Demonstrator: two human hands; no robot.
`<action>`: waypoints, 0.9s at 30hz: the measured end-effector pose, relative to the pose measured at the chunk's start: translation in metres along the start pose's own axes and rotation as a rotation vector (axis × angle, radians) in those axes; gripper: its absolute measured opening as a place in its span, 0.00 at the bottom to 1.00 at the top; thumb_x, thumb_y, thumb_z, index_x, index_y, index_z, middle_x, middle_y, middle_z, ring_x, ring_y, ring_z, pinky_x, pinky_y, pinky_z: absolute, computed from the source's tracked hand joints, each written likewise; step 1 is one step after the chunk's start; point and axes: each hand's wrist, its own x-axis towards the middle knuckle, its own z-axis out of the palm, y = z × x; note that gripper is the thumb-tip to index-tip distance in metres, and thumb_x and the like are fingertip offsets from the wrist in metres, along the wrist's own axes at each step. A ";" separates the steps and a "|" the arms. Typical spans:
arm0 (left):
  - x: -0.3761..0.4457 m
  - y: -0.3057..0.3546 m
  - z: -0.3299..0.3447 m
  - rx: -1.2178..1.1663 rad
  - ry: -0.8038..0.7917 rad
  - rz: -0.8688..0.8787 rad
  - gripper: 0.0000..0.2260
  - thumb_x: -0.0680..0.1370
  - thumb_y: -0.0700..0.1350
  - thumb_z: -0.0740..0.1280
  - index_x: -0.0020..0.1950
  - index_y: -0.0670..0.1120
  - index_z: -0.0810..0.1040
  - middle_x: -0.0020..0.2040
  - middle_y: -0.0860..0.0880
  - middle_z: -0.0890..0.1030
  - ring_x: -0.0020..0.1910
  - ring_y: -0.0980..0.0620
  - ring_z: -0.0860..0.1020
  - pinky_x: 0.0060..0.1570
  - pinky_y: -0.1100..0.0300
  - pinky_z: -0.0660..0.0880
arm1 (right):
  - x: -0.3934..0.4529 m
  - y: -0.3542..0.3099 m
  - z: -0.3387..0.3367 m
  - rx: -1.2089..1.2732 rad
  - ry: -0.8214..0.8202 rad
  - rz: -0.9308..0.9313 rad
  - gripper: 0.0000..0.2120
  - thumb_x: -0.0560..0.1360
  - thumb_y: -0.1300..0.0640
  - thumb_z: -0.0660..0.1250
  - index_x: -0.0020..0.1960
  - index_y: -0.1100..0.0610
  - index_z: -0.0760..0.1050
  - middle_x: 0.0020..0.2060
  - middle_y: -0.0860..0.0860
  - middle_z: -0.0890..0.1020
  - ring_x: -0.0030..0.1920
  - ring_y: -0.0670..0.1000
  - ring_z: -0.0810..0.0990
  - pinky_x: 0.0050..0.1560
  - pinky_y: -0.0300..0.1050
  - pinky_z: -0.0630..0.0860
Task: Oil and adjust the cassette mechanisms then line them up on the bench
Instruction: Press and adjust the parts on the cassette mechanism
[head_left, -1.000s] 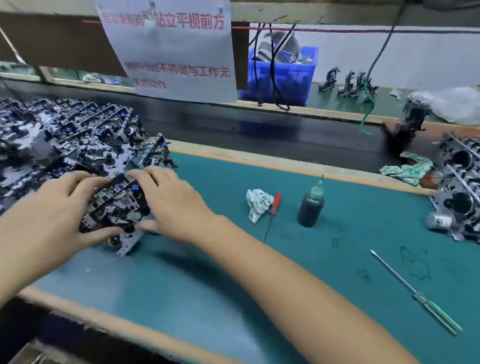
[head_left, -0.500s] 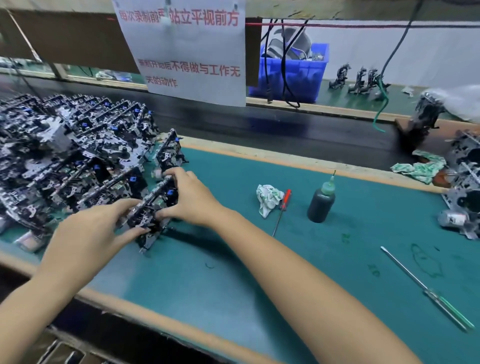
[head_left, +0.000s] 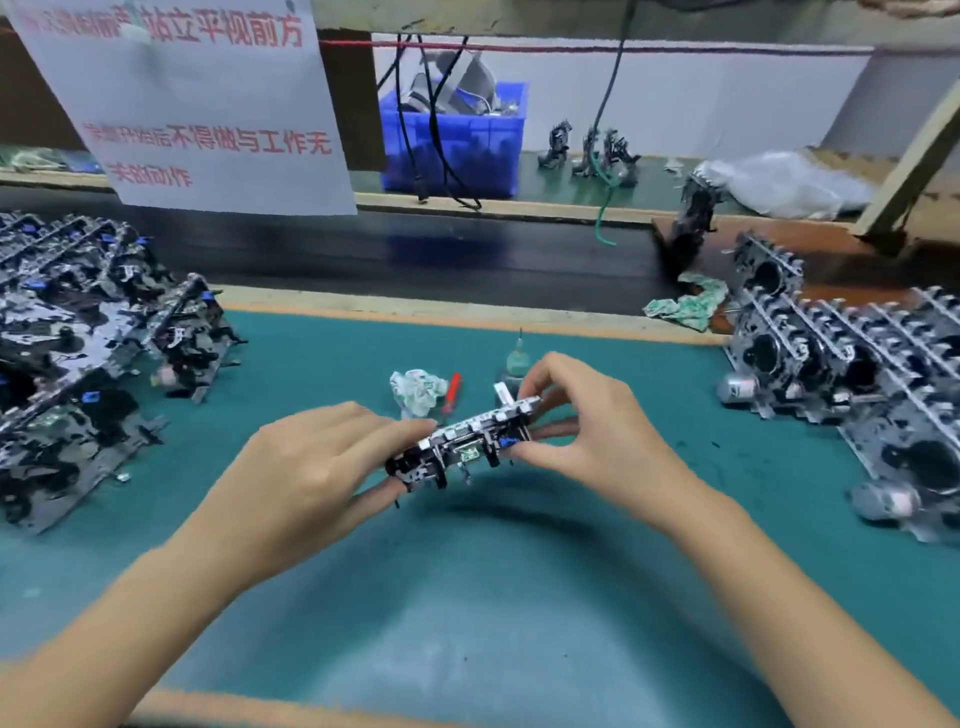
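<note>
Head-worn camera looks forward and down, close over the bench (head_left: 519, 597).

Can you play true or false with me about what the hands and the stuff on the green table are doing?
1. Both hands hold one cassette mechanism. True: the left hand and right hand grip its ends.
2. The mechanism lies flat on the mat. False: it is held up above it.
3. The oil bottle is in the right hand. False: it stands on the mat behind the hands.
4. A red screwdriver lies beside a crumpled rag. True.
</note>
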 end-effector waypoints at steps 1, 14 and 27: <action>0.011 0.007 0.009 -0.004 0.025 0.052 0.13 0.76 0.45 0.63 0.54 0.41 0.82 0.42 0.48 0.83 0.37 0.47 0.80 0.40 0.60 0.71 | -0.013 0.007 -0.010 -0.080 0.055 -0.011 0.20 0.65 0.61 0.77 0.42 0.47 0.67 0.40 0.41 0.74 0.42 0.44 0.76 0.44 0.43 0.80; 0.024 0.065 0.075 -0.147 -0.120 0.197 0.22 0.70 0.40 0.62 0.64 0.50 0.70 0.68 0.47 0.67 0.65 0.48 0.68 0.68 0.53 0.62 | -0.123 0.045 -0.030 -0.631 -0.006 -0.080 0.18 0.63 0.48 0.77 0.45 0.55 0.76 0.48 0.48 0.78 0.49 0.49 0.78 0.43 0.38 0.73; 0.027 0.062 0.087 -0.918 -0.407 -0.401 0.49 0.60 0.58 0.78 0.74 0.67 0.53 0.69 0.71 0.64 0.69 0.67 0.65 0.65 0.74 0.61 | -0.126 0.050 -0.032 -0.282 0.129 0.135 0.19 0.70 0.40 0.65 0.54 0.52 0.73 0.52 0.41 0.73 0.54 0.42 0.72 0.53 0.40 0.71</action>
